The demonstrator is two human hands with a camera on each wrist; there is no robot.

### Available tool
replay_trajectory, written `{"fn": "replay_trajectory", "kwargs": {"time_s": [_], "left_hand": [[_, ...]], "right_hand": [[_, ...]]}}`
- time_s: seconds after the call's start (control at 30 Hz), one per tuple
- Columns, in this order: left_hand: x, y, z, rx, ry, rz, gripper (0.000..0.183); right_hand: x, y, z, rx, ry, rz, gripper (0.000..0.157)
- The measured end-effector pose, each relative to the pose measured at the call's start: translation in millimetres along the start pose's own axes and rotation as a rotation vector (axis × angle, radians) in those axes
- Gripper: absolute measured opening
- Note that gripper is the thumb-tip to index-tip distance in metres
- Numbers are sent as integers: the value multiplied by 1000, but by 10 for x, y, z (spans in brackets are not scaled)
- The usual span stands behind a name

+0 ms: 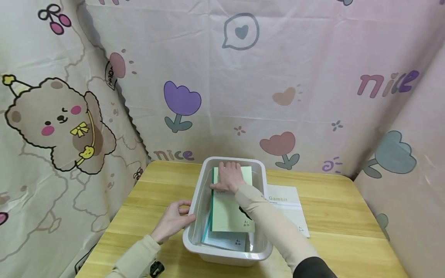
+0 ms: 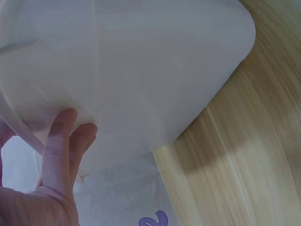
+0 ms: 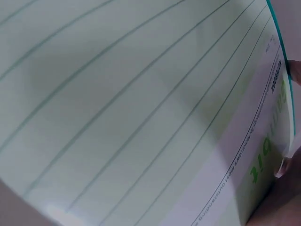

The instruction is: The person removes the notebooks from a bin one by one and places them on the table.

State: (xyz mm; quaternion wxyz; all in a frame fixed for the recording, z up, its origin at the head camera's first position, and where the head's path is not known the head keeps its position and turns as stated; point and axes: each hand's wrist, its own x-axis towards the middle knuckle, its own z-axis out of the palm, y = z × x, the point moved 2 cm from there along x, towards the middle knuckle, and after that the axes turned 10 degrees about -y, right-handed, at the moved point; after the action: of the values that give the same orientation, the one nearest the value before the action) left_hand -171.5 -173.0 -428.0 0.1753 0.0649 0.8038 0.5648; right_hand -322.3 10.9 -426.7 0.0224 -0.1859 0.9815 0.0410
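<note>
Bin (image 1: 222, 255) rim is pinched by the left hand (image 1: 174, 220). Green notebook (image 1: 227, 214) is inside, overlapping the blue-edged notebook (image 1: 226, 240); right-hand (image 1: 229, 177) fingers are spread over its top end (gripped or just pressed, can't tell). Corners could be bent by uneven pushing.

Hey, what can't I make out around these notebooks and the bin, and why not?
Head view: the title on the green notebook, covered by the right hand.
Head view: much of the lower notebook, beneath the green one.
Head view: the left edge of the white notebook, behind the plastic bin; its fine print is too small.
Left wrist view: part of the left hand, cut off by the left and bottom edges.
</note>
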Motion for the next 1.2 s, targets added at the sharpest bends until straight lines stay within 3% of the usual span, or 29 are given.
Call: {"fn": "replay_trajectory", "kwargs": {"time_s": [0.7,1.07,1.2], "left_hand": [[-8,9,-10,-10,-6,3,47],[2,11,4,4,22,-18,47],[8,16,5,2,46,-36,47]], "right_hand": [[-144,195,-955,38,46,-7,70],[-380,620,-1507,121,105,0,67],[-525,878,-1562,116,101,4,67]]}}
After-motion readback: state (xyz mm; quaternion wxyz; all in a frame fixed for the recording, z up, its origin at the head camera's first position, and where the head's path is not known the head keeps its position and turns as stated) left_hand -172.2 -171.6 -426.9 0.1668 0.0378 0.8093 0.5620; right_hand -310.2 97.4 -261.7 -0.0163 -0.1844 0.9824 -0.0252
